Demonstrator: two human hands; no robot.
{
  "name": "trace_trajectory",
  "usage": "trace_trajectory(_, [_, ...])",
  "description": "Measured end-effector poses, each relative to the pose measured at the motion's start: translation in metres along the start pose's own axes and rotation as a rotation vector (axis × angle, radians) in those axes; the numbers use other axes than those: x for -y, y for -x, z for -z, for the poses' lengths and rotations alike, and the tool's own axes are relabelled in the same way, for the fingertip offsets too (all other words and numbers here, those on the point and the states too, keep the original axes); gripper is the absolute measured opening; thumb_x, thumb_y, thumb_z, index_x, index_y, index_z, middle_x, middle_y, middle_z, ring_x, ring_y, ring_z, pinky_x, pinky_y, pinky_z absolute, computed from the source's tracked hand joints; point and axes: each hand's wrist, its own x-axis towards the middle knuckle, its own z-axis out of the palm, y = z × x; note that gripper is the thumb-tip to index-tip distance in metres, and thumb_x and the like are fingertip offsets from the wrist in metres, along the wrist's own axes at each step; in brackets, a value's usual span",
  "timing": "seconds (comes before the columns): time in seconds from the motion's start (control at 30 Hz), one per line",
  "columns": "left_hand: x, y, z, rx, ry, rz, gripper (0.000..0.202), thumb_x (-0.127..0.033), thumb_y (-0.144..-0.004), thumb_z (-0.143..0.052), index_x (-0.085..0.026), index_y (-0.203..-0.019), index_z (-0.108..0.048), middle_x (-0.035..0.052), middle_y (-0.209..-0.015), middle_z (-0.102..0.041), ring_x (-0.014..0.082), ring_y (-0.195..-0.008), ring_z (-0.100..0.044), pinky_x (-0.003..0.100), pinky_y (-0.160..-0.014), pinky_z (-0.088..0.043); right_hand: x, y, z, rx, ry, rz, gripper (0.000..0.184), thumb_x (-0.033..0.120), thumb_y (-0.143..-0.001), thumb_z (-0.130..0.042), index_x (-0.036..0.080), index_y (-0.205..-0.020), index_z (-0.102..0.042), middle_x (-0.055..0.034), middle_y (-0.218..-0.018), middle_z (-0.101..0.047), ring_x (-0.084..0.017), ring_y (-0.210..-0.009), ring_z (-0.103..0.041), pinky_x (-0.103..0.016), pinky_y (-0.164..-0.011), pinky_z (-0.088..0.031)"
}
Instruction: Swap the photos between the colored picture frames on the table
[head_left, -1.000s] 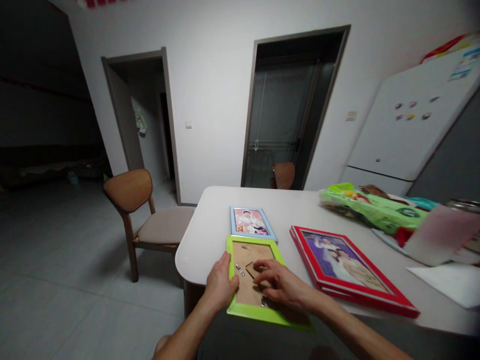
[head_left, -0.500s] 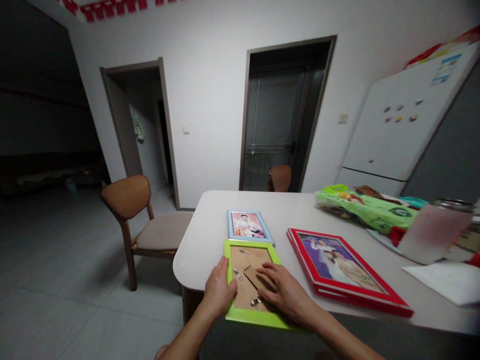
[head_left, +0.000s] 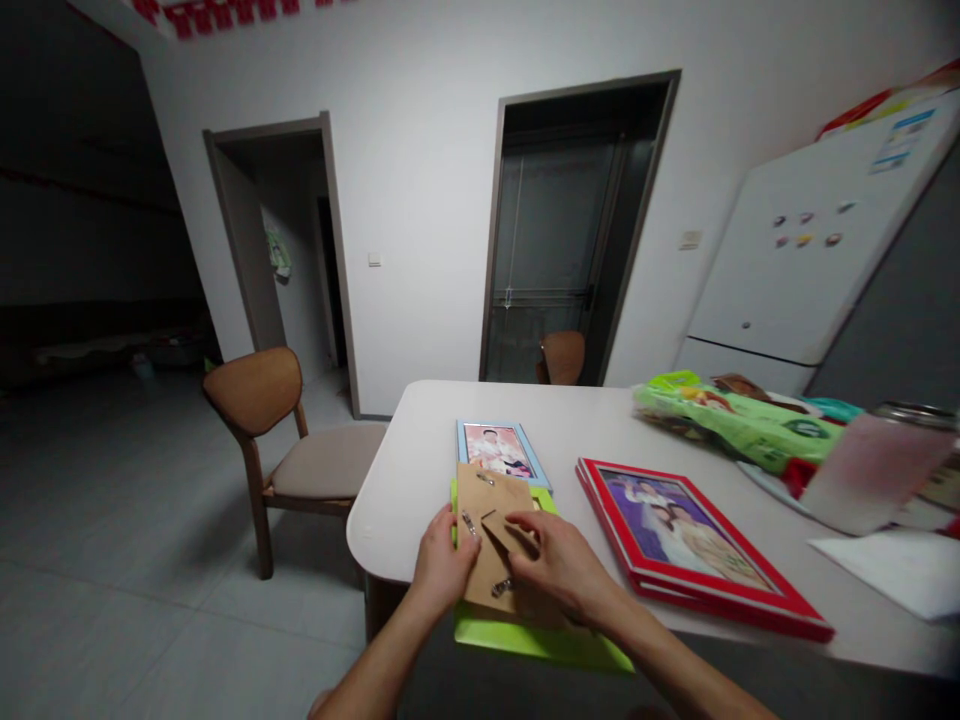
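Observation:
A brown backing board (head_left: 489, 565) with metal hanging clips is raised out of a lime-green picture frame (head_left: 517, 642). My left hand (head_left: 439, 562) grips the board's left edge, thumb on top. The fingers of my right hand (head_left: 566, 568) pinch the board's stand flap (head_left: 504, 530), which is tilted up. The green frame lies under the board at the table's near edge, largely covered. Just beyond it is a light-blue picture frame (head_left: 529, 452) with a photo, its near part overlapped by the board.
A stack of red picture frames (head_left: 630, 565) lies to the right on the white table (head_left: 420, 430). Farther right are a green package (head_left: 735, 415), a pink bottle (head_left: 874, 470) and white paper (head_left: 892, 570). A wooden chair (head_left: 255, 395) stands left of the table.
The backing board has come up out of the green frame and shifted slightly left and away. My right hand has closed on the stand flap; my left now grips the board's edge.

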Motion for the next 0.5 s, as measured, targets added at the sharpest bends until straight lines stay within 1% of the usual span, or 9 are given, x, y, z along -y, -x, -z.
trace_trajectory(0.07, [0.003, -0.006, 0.008, -0.027, 0.070, 0.045, 0.023, -0.029, -0.072, -0.042, -0.015, -0.085, -0.053, 0.0062, -0.088, -0.062, 0.0176, -0.082, -0.057, 0.026, -0.072, -0.043, 0.010, -0.003, 0.003, -0.019, -0.044, 0.058, 0.036, 0.025, -0.062, -0.051, 0.016, -0.096, -0.058, -0.0074, -0.094, -0.061, -0.020, -0.087, -0.054, -0.030, -0.079, -0.040])
trace_trajectory(0.1, [0.006, -0.008, 0.015, -0.037, 0.101, 0.072, 0.022, -0.030, -0.073, -0.040, -0.014, -0.082, -0.053, 0.0048, -0.079, -0.063, 0.0168, -0.073, -0.058, 0.025, -0.064, -0.044, 0.012, -0.004, 0.005, -0.026, -0.069, 0.081, 0.036, 0.028, -0.064, -0.050, 0.017, -0.097, -0.057, -0.0072, -0.095, -0.061, -0.019, -0.086, -0.054, -0.030, -0.078, -0.040])
trace_trajectory(0.17, [0.016, -0.012, 0.033, -0.058, 0.148, 0.123, 0.022, -0.033, -0.073, -0.039, -0.015, -0.077, -0.051, 0.0025, -0.069, -0.063, 0.0157, -0.063, -0.058, 0.023, -0.055, -0.044, 0.006, -0.005, 0.006, -0.042, -0.090, 0.070, 0.037, 0.034, -0.068, -0.046, 0.016, -0.100, -0.056, -0.0079, -0.097, -0.060, -0.019, -0.084, -0.055, -0.029, -0.075, -0.041])
trace_trajectory(0.23, [0.028, -0.014, 0.054, -0.085, 0.176, 0.167, 0.021, -0.035, -0.071, -0.042, -0.015, -0.075, -0.050, 0.0011, -0.066, -0.062, 0.0149, -0.060, -0.058, 0.022, -0.051, -0.043, -0.011, -0.005, 0.006, -0.054, -0.047, -0.013, 0.040, 0.037, -0.072, -0.041, 0.014, -0.102, -0.054, -0.0100, -0.098, -0.059, -0.018, -0.079, -0.056, -0.029, -0.072, -0.042])
trace_trajectory(0.33, [0.048, -0.015, 0.081, -0.108, 0.177, 0.224, 0.024, -0.038, -0.068, -0.045, -0.015, -0.072, -0.050, 0.0008, -0.063, -0.060, 0.0146, -0.058, -0.057, 0.022, -0.050, -0.042, -0.045, -0.003, 0.003, -0.031, 0.111, -0.139, 0.043, 0.035, -0.072, -0.040, 0.009, -0.104, -0.053, -0.0135, -0.095, -0.060, -0.020, -0.078, -0.056, -0.030, -0.071, -0.041])
trace_trajectory(0.4, [0.058, -0.016, 0.091, -0.111, 0.143, 0.254, 0.023, -0.037, -0.067, -0.047, -0.014, -0.068, -0.051, 0.0011, -0.061, -0.060, 0.0144, -0.056, -0.057, 0.022, -0.050, -0.042, -0.062, -0.001, 0.000, -0.005, 0.215, -0.181, 0.044, 0.033, -0.071, -0.041, 0.008, -0.106, -0.052, -0.0148, -0.093, -0.060, -0.022, -0.081, -0.056, -0.031, -0.072, -0.040])
trace_trajectory(0.5, [0.069, -0.020, 0.096, -0.131, 0.036, 0.286, 0.019, -0.033, -0.067, -0.049, -0.014, -0.064, -0.051, 0.0011, -0.058, -0.058, 0.0144, -0.055, -0.056, 0.021, -0.049, -0.040, -0.073, 0.002, -0.005, 0.032, 0.306, -0.203, 0.046, 0.033, -0.070, -0.042, 0.009, -0.108, -0.049, -0.0153, -0.091, -0.060, -0.024, -0.083, -0.056, -0.031, -0.072, -0.039])
